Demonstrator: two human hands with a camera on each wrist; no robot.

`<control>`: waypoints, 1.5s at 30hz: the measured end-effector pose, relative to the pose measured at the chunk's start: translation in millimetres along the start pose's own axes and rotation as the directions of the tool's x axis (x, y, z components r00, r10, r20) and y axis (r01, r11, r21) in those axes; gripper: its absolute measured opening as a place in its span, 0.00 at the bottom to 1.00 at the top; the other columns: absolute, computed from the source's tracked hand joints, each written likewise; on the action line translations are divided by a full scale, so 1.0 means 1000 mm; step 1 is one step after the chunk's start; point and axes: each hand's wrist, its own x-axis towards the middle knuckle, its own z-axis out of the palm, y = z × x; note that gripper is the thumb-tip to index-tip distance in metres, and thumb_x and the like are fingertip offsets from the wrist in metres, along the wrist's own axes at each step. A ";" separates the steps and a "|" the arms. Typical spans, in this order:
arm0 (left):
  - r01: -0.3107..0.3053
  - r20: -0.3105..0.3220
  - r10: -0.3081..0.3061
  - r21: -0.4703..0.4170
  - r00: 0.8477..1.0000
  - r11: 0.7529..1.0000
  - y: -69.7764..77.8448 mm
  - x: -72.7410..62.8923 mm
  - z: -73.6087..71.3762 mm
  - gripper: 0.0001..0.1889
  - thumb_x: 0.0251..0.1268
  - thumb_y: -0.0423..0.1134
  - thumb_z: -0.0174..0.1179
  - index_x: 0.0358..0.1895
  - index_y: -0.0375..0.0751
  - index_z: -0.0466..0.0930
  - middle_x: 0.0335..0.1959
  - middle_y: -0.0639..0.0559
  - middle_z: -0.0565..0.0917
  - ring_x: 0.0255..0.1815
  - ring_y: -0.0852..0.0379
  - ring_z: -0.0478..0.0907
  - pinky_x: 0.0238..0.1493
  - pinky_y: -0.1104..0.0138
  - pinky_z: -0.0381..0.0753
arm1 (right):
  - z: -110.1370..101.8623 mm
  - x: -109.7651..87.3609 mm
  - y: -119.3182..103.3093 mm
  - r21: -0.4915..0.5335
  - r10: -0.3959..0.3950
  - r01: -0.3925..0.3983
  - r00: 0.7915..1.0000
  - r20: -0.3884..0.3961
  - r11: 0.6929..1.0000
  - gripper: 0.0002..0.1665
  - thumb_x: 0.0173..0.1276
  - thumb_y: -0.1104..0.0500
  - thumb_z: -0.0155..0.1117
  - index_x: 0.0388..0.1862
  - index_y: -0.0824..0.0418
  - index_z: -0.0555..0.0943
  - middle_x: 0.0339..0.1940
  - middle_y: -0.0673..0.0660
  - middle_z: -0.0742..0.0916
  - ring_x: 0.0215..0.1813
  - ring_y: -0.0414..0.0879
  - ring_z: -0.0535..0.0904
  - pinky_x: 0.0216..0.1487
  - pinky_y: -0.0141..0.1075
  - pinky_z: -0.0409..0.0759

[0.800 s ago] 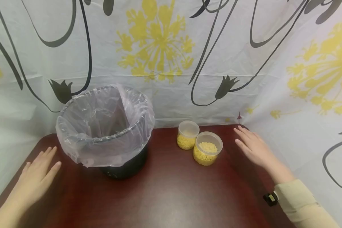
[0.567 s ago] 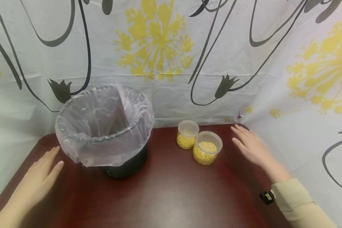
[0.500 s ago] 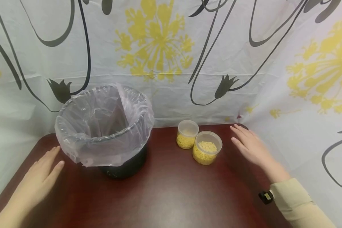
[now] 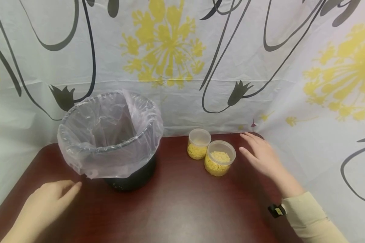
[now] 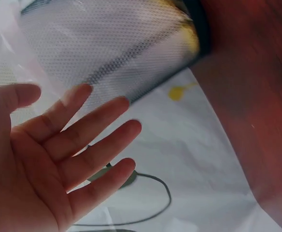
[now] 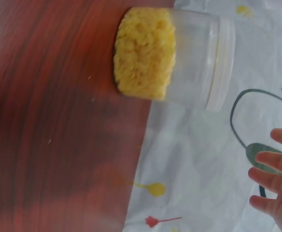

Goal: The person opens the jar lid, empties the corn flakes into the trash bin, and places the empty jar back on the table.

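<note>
My left hand (image 4: 47, 206) hovers at the left, in front of a dark mesh wastebasket (image 4: 135, 179). Its fingers are loosely spread and hold nothing, and the left wrist view shows the open palm (image 5: 39, 169) with the basket's mesh side (image 5: 117, 53) beyond. On the right, my right hand (image 4: 263, 158) reaches out with relaxed fingers, apart from two clear plastic jars. The nearer, wider jar (image 4: 219, 163) and the jar behind it (image 4: 198, 145) both stand upright without lids, partly filled with yellow crumbly bits. One jar (image 6: 191, 60) appears large in the right wrist view, left of the fingers.
A thin translucent bag (image 4: 115, 162) lines the wastebasket and folds over its rim. Beneath everything is a dark red-brown table (image 4: 176, 202). A white patterned cloth (image 4: 176, 111) hangs along the table's back and sides. A small black device (image 4: 276, 211) sits at my right cuff.
My left hand has come toward me and to the right, its fingers now less stretched in the head view. My right hand has shifted left, closer to the jars. Basket and jars stay put.
</note>
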 end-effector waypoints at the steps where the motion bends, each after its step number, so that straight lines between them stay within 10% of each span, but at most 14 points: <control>1: -0.008 0.000 0.008 0.003 1.000 1.000 0.005 -0.001 0.001 0.14 0.68 0.47 0.56 0.22 0.52 0.76 0.18 0.59 0.74 0.20 0.56 0.71 0.22 0.58 0.69 | 0.000 0.000 -0.002 0.005 0.000 0.000 1.000 -0.005 1.000 0.31 0.71 0.49 0.56 0.67 0.64 0.68 0.66 0.66 0.71 0.67 0.64 0.63 0.63 0.60 0.58; 25: -0.248 -0.190 0.225 -0.106 0.956 0.963 0.089 0.003 0.026 0.06 0.53 0.43 0.70 0.34 0.60 0.84 0.31 0.73 0.82 0.25 0.71 0.74 0.29 0.65 0.76 | 0.024 0.004 -0.030 0.136 0.026 -0.014 0.996 -0.086 0.991 0.39 0.61 0.49 0.69 0.67 0.63 0.68 0.65 0.64 0.73 0.66 0.60 0.65 0.62 0.58 0.62; 45: -0.309 -0.148 0.272 -0.518 0.951 0.798 0.126 0.024 0.075 0.09 0.56 0.34 0.68 0.39 0.51 0.84 0.35 0.66 0.84 0.34 0.68 0.81 0.34 0.65 0.83 | 0.050 0.006 -0.052 0.332 0.170 -0.136 0.983 -0.075 0.934 0.43 0.55 0.50 0.74 0.67 0.61 0.69 0.70 0.63 0.67 0.70 0.62 0.57 0.63 0.63 0.56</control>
